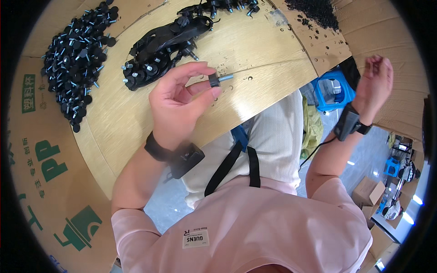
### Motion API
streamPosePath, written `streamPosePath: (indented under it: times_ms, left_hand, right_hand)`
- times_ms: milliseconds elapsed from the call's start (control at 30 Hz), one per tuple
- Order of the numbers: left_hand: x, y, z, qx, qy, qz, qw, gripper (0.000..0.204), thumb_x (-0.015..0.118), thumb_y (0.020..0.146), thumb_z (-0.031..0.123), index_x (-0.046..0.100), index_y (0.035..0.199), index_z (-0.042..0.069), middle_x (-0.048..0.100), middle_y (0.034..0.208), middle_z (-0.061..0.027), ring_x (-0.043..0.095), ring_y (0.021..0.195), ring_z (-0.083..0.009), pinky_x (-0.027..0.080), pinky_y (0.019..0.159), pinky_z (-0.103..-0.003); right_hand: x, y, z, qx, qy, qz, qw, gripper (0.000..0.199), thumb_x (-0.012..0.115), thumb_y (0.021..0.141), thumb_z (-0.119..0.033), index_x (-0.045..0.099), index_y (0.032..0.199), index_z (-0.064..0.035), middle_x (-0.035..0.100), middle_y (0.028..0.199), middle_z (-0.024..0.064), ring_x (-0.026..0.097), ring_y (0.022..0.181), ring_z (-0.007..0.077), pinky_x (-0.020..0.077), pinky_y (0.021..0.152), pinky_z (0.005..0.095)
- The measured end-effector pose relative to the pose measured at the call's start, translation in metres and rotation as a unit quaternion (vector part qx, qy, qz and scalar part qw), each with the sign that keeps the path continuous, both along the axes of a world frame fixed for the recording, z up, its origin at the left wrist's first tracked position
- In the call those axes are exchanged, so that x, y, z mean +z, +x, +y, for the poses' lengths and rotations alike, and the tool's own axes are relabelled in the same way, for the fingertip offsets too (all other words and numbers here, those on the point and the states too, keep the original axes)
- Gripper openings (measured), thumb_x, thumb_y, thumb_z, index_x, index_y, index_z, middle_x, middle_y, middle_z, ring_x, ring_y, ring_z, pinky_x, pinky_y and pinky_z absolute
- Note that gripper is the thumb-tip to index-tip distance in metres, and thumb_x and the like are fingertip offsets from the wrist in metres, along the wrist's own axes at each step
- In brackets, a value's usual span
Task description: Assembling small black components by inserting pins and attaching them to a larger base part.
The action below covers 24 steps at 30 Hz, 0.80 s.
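progress looks early: left hand (175, 102) pinches one black round-headed metal screw (217, 80) beside the big unsorted black screw heap (75, 59); right hand (375, 79) seems empty, loosely curled.

A single head-worn fisheye camera looks steeply down, close over the wooden table (255, 59) and the person's chest.

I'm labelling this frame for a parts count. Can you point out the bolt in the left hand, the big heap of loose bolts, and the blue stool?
bolt (219, 80), head view, on its black cap.
heap of bolts (76, 59), head view, middle of the pile.
blue stool (334, 93), head view, on its seat.
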<state>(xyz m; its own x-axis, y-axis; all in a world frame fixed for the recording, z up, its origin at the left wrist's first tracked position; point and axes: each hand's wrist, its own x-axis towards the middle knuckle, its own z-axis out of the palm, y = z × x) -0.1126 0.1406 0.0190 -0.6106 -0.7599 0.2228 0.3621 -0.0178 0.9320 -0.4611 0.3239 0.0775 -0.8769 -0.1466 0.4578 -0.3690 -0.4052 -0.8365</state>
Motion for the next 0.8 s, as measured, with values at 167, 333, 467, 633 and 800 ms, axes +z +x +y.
streamPosePath:
  times_ms: [167,333,467,633,800]
  left_hand:
    - [-0.001,0.006,0.000,-0.024,-0.025,-0.021,0.999,0.044,0.068,0.075,-0.016,0.057,0.117,-0.004,0.059,0.116,-0.0117,0.059,0.110,-0.0196,0.054,0.091,-0.033]
    - [-0.001,0.004,0.001,-0.120,-0.005,0.016,0.993,0.043,0.067,0.077,-0.015,0.056,0.117,-0.004,0.060,0.114,-0.0128,0.060,0.109,-0.0211,0.054,0.091,-0.034]
    - [-0.006,0.012,-0.009,-0.095,0.000,0.066,0.993,0.044,0.067,0.078,-0.013,0.053,0.119,-0.004,0.061,0.114,-0.0139,0.060,0.108,-0.0218,0.054,0.090,-0.034]
    - [0.000,0.008,-0.008,-0.043,-0.006,0.037,0.998,0.039,0.066,0.081,-0.011,0.052,0.117,-0.003,0.062,0.112,-0.0139,0.062,0.106,-0.0211,0.054,0.089,-0.032]
    - [0.000,0.005,-0.006,-0.036,-0.011,0.062,0.997,0.034,0.066,0.084,-0.008,0.051,0.114,-0.003,0.063,0.109,-0.0142,0.063,0.104,-0.0208,0.054,0.087,-0.030]
  right_hand:
    - [0.022,-0.006,0.003,0.075,-0.155,-0.053,0.984,0.014,0.051,0.098,-0.011,0.056,0.095,0.0021,0.061,0.093,0.0123,0.060,0.084,0.0196,0.0523,0.081,0.0334]
    - [0.009,0.021,-0.016,0.371,-0.103,-0.155,0.910,0.010,0.053,0.095,-0.009,0.058,0.096,-0.0003,0.058,0.080,0.0035,0.048,0.063,0.0093,0.0444,0.060,0.0226]
    - [-0.018,0.156,-0.075,0.380,0.260,0.055,0.886,0.027,0.062,0.084,-0.001,0.062,0.111,-0.0074,0.067,0.096,-0.0006,0.045,0.060,0.0013,0.0367,0.054,0.0171]
    - [-0.027,0.202,-0.088,0.411,0.322,0.093,0.848,0.033,0.072,0.078,-0.003,0.067,0.111,-0.0026,0.065,0.087,-0.0018,0.044,0.059,0.0025,0.0380,0.053,0.0195]
    - [-0.042,0.217,-0.088,0.388,0.283,-0.009,0.877,0.022,0.074,0.079,-0.004,0.072,0.100,0.0006,0.065,0.077,-0.0010,0.050,0.063,0.0040,0.0410,0.058,0.0194]
